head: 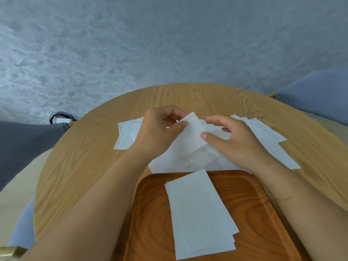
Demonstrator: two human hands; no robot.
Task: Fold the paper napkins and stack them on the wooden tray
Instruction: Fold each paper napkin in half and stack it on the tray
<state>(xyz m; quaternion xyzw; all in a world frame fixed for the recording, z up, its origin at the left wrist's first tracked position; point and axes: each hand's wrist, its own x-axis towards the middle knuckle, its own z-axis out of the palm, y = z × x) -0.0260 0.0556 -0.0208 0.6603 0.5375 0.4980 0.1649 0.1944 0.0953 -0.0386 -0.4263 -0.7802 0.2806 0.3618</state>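
1. A round wooden table (84, 157) carries everything; the wooden tray (244, 194) sits at its near edge, in front of the person
2. On the tray lies a stack of folded napkins (199, 213), a long white rectangle running from the tray's far rim toward its near right, with the lower layers fanning out a little at the near right corner
3. Just past the tray's far rim, at the middle of the table, the napkin being folded (192, 146) is partly lifted off the surface, its far corner raised
4. The left hand (160, 129) has its fingers curled, with thumb and fingertips pinching that raised far corner
5. The right hand (235, 140) is spread and nearly flat over the napkin's right side: the thumb tip rests on the paper, and the fingers reach forward, loosely straight, gripping nothing that can be seen
6. Under this napkin a flat white sheet (163, 164) is spread on the table, its near edge touching the tray's far rim
7. More unfolded napkins (128, 134) lie flat toward the left edge of the table, partly hidden by the left wrist
8. Another overlapping group of flat napkins (267, 136) lies toward the right edge, behind the right hand
9. Off the table's left edge stands a dark grey cushion (22, 144) with a coil of black cable (60, 117) beyond it; off the far right edge a blue chair (316, 91)
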